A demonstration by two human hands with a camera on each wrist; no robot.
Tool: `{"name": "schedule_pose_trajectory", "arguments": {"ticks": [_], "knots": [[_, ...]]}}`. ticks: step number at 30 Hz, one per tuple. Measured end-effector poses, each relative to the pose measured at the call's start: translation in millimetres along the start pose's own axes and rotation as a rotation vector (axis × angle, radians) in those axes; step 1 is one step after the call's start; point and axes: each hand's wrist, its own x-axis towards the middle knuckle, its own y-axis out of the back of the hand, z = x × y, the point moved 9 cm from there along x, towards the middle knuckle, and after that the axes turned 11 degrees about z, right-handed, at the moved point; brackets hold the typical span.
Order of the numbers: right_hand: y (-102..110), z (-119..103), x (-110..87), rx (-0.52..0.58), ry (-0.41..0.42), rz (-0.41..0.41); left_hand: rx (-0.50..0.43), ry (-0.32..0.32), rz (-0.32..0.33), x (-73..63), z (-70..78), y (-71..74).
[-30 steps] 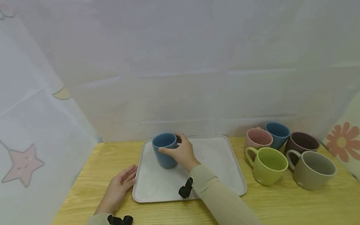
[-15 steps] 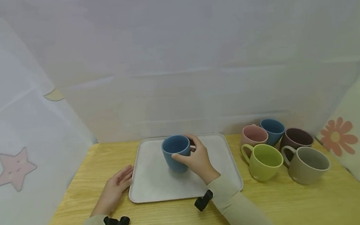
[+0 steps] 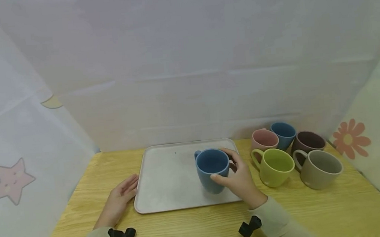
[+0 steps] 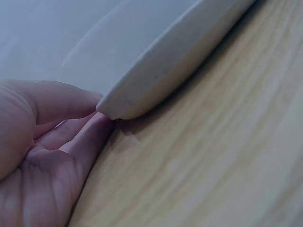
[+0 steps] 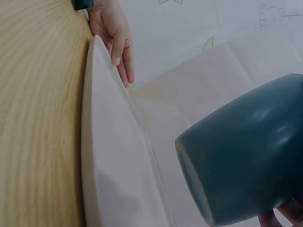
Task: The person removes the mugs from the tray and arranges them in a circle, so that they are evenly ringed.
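Observation:
My right hand holds a blue mug upright over the right part of a light grey tray. The thumb presses the near side below the rim, and the fingers reach round the far right side. In the right wrist view, the base of the mug hangs clear of the tray. My left hand lies at the tray's left edge, its fingers straight along the side. Seen from the left wrist, the thumb tip touches the tray rim.
Right of the tray, several mugs stand close together: yellow-green, pink, blue, dark purple and grey. The wooden table meets a pale cloth backdrop behind the tray.
My right hand has carried the blue mug from the tray's left part to its right part. The left hand has stayed at the tray edge. The head view has shifted slightly.

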Motion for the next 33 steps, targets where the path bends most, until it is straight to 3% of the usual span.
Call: {"name": "schedule_pose_trajectory", "arguments": {"ticks": [9, 13, 22, 27, 33], "knots": [[54, -3, -21.2, 0.016, 0.06, 0.031, 0.006, -0.018, -0.012, 2.6, 1.4, 1.1], [74, 2, -31.9, 0.047, 0.045, 0.032, 0.001, -0.005, -0.009, 1.5, -0.3, 0.9], [118, 6, -55.5, 0.221, 0.07, -0.098, -0.002, -0.016, -0.023, -2.1, 0.9, -1.5], [144, 10, -62.7, 0.262, 0.057, -0.138, 0.005, -0.03, -0.024, -1.9, 1.5, -0.3], [173, 13, -69.3, 0.282, 0.112, -0.19, 0.012, -0.028, -0.026, -0.5, 0.2, -1.1]]}}
